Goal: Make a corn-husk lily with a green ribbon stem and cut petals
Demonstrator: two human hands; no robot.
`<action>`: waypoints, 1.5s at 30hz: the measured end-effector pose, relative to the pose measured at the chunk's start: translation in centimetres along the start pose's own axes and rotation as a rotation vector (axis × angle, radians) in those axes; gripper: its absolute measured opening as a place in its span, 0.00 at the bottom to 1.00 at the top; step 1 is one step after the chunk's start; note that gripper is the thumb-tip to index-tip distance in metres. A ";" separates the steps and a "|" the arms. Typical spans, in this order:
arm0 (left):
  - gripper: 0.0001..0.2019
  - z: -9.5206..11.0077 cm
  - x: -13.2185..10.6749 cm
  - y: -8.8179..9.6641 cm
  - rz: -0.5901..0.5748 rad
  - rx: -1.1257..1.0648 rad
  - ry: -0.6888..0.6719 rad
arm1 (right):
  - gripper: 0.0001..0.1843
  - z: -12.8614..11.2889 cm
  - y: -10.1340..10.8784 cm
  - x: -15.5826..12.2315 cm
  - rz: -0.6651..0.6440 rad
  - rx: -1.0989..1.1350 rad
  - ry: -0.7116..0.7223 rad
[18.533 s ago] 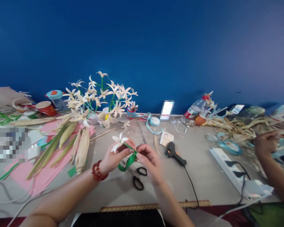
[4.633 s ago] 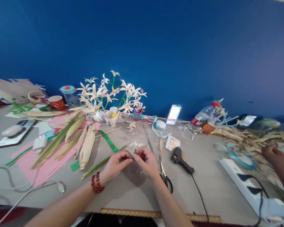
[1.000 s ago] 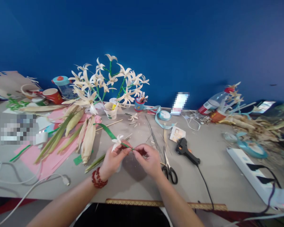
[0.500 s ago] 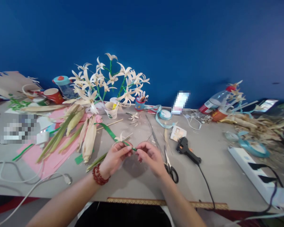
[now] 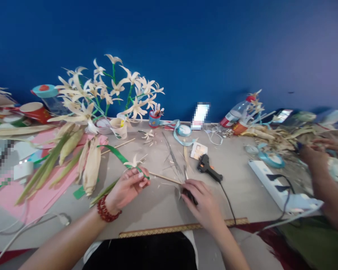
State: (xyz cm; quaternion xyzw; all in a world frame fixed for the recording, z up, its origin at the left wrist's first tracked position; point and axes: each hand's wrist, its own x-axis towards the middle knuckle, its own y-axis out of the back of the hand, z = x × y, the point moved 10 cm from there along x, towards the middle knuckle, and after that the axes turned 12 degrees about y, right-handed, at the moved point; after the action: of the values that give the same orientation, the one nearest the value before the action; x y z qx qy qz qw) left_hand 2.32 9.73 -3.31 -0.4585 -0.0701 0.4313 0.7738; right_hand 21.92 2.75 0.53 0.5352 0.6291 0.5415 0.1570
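Note:
In the head view, my left hand [image 5: 129, 189] is closed with thumb and fingertips pinching a small pale husk flower [image 5: 134, 162]. A green tape strip [image 5: 116, 152] trails from it up and to the left, and a short green end pokes out by the fingertips. My right hand [image 5: 204, 200] lies over the black handles of the scissors [image 5: 190, 196] on the table, fingers curled onto them. The blades point away and show only in part. Between both hands rests a thin wooden stick [image 5: 165, 178].
Several husk flowers on green stems stand in a paper cup [image 5: 118, 129]. Corn husks [image 5: 90, 168] lie on pink paper at left. On the right are a glue gun [image 5: 210, 167], a blue ribbon roll [image 5: 184, 130] and a power strip [image 5: 270, 187]. Another person's arm [image 5: 323, 180] works far right.
My right hand has let go of the green tape end and come down onto the scissors. My left hand keeps the flower. The view has turned right, bringing another person's arms into sight.

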 end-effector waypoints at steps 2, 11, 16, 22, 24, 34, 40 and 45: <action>0.05 0.0 -0.1 -0.2 -0.013 0.021 0.002 | 0.14 0.9 -0.1 -1.1 0.003 -0.077 -0.064; 0.05 -0.2 -0.3 -0.5 -0.060 0.042 0.002 | 0.10 3.2 0.7 -3.4 0.018 -0.170 -0.192; 0.05 -0.4 -0.2 0.0 -0.013 0.010 0.010 | 0.20 8.7 4.3 -3.9 0.061 -0.484 -0.238; 0.07 -0.4 0.1 0.1 0.001 -0.095 0.028 | 0.20 14.8 3.1 -3.6 -0.085 -0.537 -0.163; 0.07 -0.3 0.1 0.0 -0.019 -0.116 0.026 | 0.20 14.7 3.0 -3.4 -0.069 -0.507 -0.105; 0.04 -0.8 0.1 -0.6 -0.094 -0.115 0.069 | 0.08 14.0 4.3 -2.7 -0.166 -0.616 -0.190; 0.04 -0.7 -0.1 -0.6 -0.105 -0.088 0.046 | 0.09 14.1 3.1 -1.1 -0.391 -0.292 -0.105; 0.03 -0.9 0.0 -0.4 -0.091 -0.044 0.055 | 0.11 14.8 4.8 -0.7 -0.413 -0.243 -0.186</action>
State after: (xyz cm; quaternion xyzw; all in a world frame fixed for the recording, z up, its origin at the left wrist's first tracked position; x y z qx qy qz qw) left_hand 3.04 9.00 -3.49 -0.4835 -0.0791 0.3812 0.7840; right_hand 36.17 8.98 -1.05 0.4203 0.6381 0.5179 0.3846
